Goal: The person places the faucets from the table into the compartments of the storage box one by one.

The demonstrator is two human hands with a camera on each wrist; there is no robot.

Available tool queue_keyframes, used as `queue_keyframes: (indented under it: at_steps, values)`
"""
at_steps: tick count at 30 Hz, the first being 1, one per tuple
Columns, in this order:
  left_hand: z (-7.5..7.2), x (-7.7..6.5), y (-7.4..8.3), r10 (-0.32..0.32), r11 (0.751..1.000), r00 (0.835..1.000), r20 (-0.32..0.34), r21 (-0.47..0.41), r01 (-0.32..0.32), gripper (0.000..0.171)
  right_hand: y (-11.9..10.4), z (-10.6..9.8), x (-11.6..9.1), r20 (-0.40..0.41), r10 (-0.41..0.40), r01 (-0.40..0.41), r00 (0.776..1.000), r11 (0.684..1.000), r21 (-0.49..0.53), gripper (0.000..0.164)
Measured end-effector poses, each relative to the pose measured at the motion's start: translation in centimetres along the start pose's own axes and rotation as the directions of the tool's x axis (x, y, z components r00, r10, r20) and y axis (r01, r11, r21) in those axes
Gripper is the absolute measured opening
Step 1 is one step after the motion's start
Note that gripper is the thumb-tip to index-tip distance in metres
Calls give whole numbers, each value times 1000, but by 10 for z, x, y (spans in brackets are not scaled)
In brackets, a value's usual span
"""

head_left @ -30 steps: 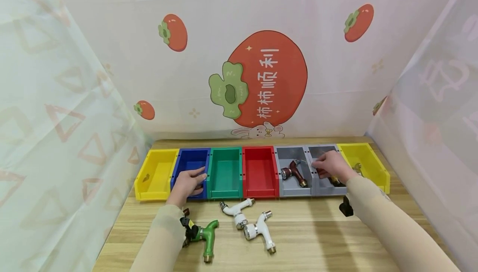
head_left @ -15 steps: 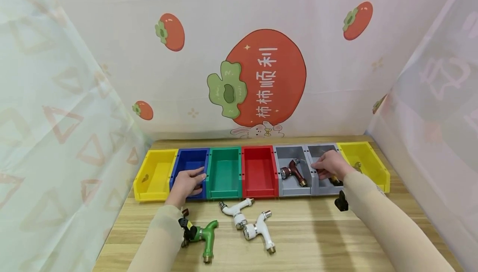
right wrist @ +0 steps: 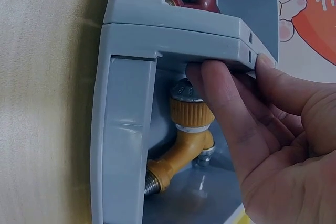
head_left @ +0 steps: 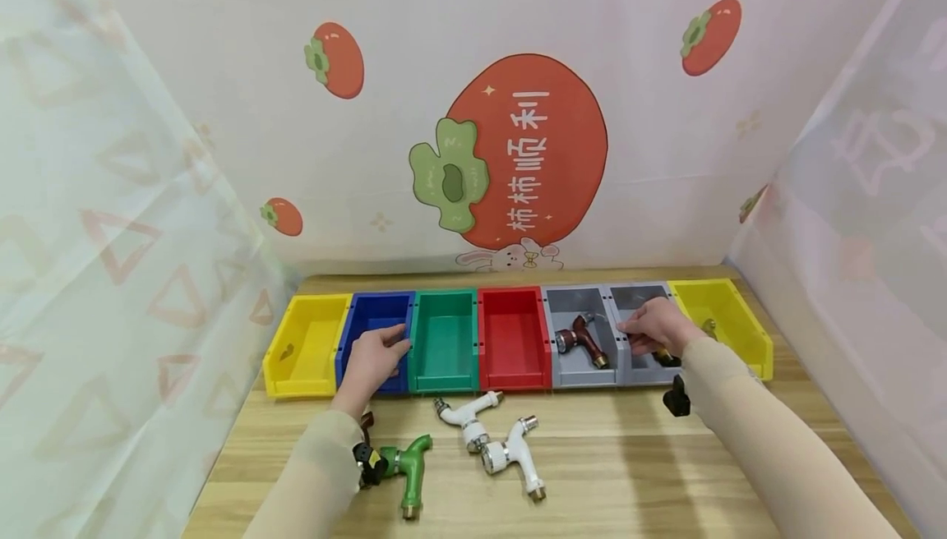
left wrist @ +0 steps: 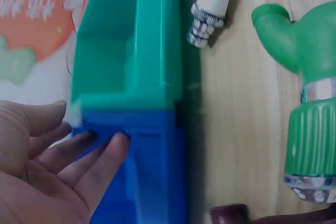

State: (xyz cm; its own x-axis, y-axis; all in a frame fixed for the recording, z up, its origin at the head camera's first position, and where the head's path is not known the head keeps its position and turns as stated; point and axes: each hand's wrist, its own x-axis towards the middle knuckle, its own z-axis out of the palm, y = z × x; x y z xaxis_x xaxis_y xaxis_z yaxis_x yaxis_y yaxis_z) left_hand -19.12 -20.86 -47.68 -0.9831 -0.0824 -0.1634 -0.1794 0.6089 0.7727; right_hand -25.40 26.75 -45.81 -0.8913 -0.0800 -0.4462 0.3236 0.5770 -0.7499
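My left hand [head_left: 376, 360] is over the blue bin [head_left: 379, 310]. In the left wrist view its fingers [left wrist: 107, 163] reach to the blue bin's wall beside the green bin [left wrist: 152, 40], with the thumb held apart. My right hand [head_left: 657, 325] pinches the side wall of a grey bin [right wrist: 126, 124], thumb outside and fingers inside. A yellow-orange tap [right wrist: 189, 145] lies in that bin, partly behind the fingers in the head view. The neighbouring grey bin [head_left: 584, 378] holds a dark red tap [head_left: 584, 342].
In front of the bins lie two white taps [head_left: 522, 457] and a green tap [head_left: 414, 473]. A dark red tap [left wrist: 231, 213] is partly hidden by my left wrist. Yellow bins [head_left: 307, 387] stand at both row ends, and a red bin [head_left: 515, 383] stands mid-row. A printed cloth [head_left: 399, 112] hangs behind.
My left hand has risen slightly at the blue bin and its fingers have shifted. My right hand stays on the grey bin's wall. The taps lie as before.
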Motion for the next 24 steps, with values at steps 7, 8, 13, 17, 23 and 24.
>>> queue_keyframes:
  at_steps: [7, 8, 13, 17, 23, 24]
  values:
    - [8, -19, 31, 140, 974, 990, -3, 179, -138, 53, 1, 0, -1, 1, -11, 11, 1000, 1000, 6, 30]
    - [11, -22, 35, 154, 968, 988, 3, 199, -151, 53, 2, 0, -1, 0, -14, 14, 1000, 1000, 2, 29]
    - [29, -43, 55, 219, 918, 973, 77, 321, -232, 57, 2, 1, 0, -5, -14, 14, 1000, 1000, -24, 26]
    - [49, -60, 62, 288, 842, 941, 179, 420, -338, 60, 1, 1, 0, -8, 0, 0, 1000, 1000, -30, 27]
    - [83, -82, 63, 372, 717, 872, 320, 497, -488, 65, 0, 1, -1, -17, -5, 5, 1000, 999, -42, 26]
    - [88, -86, 63, 384, 701, 860, 336, 501, -508, 66, 0, 1, -1, -16, -9, 9, 1000, 999, -46, 26]
